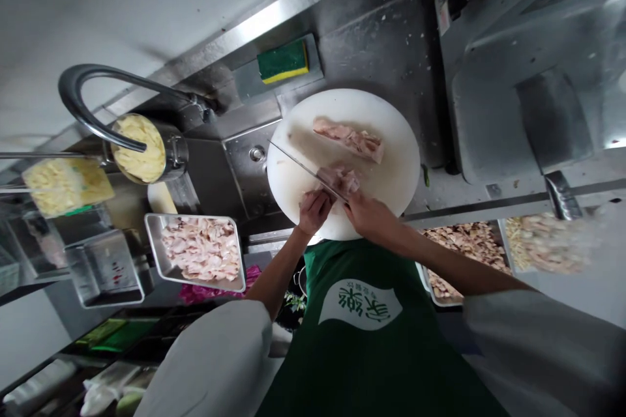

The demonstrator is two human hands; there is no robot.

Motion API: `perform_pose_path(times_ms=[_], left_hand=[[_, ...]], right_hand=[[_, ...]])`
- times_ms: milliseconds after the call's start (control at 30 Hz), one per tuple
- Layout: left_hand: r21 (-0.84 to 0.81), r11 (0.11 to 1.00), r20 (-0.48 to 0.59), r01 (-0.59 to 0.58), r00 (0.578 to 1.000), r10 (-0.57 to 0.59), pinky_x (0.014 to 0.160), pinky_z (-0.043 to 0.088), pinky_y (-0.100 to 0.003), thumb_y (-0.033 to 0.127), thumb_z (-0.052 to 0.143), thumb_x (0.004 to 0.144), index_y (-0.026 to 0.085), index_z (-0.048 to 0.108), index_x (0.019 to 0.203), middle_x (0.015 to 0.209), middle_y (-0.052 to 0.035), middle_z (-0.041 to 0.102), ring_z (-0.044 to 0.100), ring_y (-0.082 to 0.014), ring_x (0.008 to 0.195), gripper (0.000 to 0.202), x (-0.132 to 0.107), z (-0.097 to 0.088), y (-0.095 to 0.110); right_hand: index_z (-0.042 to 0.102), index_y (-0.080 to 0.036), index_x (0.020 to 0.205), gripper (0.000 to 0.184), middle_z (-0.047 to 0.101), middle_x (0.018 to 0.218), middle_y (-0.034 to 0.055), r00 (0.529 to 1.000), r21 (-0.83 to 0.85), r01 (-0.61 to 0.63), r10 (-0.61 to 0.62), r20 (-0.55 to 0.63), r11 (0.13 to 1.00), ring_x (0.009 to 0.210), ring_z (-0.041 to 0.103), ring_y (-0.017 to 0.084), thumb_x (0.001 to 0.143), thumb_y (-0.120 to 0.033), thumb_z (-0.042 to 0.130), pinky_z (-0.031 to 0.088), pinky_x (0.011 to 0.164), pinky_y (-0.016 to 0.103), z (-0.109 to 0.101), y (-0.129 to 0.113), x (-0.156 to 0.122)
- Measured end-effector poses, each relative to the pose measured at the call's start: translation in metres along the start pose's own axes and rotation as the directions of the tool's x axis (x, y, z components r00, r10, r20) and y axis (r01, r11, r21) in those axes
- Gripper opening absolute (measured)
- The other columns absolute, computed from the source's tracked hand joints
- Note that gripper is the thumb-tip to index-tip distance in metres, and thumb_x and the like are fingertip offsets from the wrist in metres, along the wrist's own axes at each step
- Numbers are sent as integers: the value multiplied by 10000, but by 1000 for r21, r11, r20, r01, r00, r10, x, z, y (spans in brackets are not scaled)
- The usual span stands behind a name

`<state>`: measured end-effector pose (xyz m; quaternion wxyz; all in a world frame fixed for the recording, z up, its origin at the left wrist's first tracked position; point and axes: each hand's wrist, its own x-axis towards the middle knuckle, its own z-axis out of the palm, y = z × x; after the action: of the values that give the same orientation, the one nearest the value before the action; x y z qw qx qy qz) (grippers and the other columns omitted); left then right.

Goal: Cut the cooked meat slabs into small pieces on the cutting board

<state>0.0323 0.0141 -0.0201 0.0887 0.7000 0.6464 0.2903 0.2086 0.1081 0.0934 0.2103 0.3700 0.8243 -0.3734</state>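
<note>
On a round white cutting board (pixel 303 114), my right hand (pixel 369 215) is closed around the handle of a knife (pixel 298 163). Its blade, seen nearly edge-on, slants up and left across the board. My left hand (pixel 313 210) has its fingers curled beside the blade, pressed on pale raw meat that they mostly hide. Sliced raw meat (pixel 348 178) lies against the blade's far side. Farther back on the board rests a longer strip of raw meat (pixel 349 138), apart from both hands.
A metal tray (pixel 240 254) of cut meat stands left, below a pot (pixel 171 150) of pale slices and a curved faucet (pixel 73 94). Behind the board lies a green-yellow sponge (pixel 282 62). At right are a cleaver (pixel 555 117) and another meat-filled tray (pixel 447 303).
</note>
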Motion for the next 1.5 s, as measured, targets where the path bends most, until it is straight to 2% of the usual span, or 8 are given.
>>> perform_pose_path(times_ms=[167, 500, 600, 800, 933, 1100, 1300, 1500], left_hand=[[-13, 1000, 11, -6, 1000, 6, 776, 533, -348, 308, 569, 933, 178, 689, 917, 869, -87, 672, 631, -203, 889, 177, -2, -1, 0], [-105, 993, 8, -54, 998, 55, 831, 519, -350, 261, 599, 916, 170, 679, 936, 935, -95, 677, 624, -210, 974, 122, -2, -3, -4], [-87, 995, 12, -46, 999, 47, 841, 527, -347, 247, 604, 912, 172, 676, 932, 932, -87, 682, 634, -202, 962, 107, -2, -2, -4], [-95, 995, -15, 11, 1000, -12, 862, 532, -355, 255, 561, 938, 182, 666, 1006, 985, -86, 688, 640, -186, 946, 145, -4, -1, -4], [-55, 998, -19, 16, 1000, -17, 835, 533, -352, 260, 560, 935, 187, 674, 966, 933, -78, 686, 641, -186, 915, 139, -4, 1, -3], [-82, 996, 22, 41, 999, -39, 820, 527, -358, 310, 587, 921, 181, 680, 916, 884, -89, 671, 632, -209, 922, 159, -7, 1, -5], [-41, 998, 28, 47, 999, -46, 815, 537, -363, 306, 581, 922, 176, 684, 923, 938, -101, 675, 626, -214, 959, 166, -8, -2, -6], [-61, 997, -54, -48, 998, 45, 818, 548, -345, 234, 613, 898, 181, 675, 955, 929, -80, 682, 634, -196, 929, 100, -3, -3, -3]], right_hand=[[499, -108, 1100, 391, 708, 830, 162, 987, -38, -64, 69, 144, 997, 780, 713, 293, 1034, -337, 189, 491, 667, 355, 13, 9, -72], [526, -136, 1067, 391, 703, 774, 137, 969, -15, -120, 121, 215, 993, 738, 710, 284, 1031, -340, 194, 481, 636, 352, 24, 14, -91], [537, -109, 1114, 404, 709, 881, 163, 971, 20, -114, 107, 216, 993, 817, 705, 274, 1028, -314, 200, 491, 704, 352, 26, 10, -65], [507, -26, 1204, 457, 634, 1172, 267, 998, 34, 57, -56, -30, 998, 1069, 636, 296, 1031, -334, 217, 472, 826, 347, 4, -6, 39], [503, -77, 1179, 414, 685, 1050, 219, 1000, 12, 14, -14, -17, 1000, 957, 680, 297, 1031, -334, 215, 475, 747, 342, -1, -1, -6], [497, -121, 1070, 362, 708, 796, 140, 978, -25, -70, 74, 194, 997, 759, 711, 283, 1031, -333, 206, 464, 655, 336, 12, 8, -75], [477, -108, 1081, 331, 710, 840, 170, 989, -31, -39, 43, 145, 999, 823, 717, 284, 1032, -306, 216, 464, 657, 323, 18, 7, -67], [514, -106, 1089, 383, 704, 817, 153, 966, 18, -110, 102, 239, 994, 766, 709, 270, 1032, -326, 206, 470, 688, 337, 28, 11, -67]])
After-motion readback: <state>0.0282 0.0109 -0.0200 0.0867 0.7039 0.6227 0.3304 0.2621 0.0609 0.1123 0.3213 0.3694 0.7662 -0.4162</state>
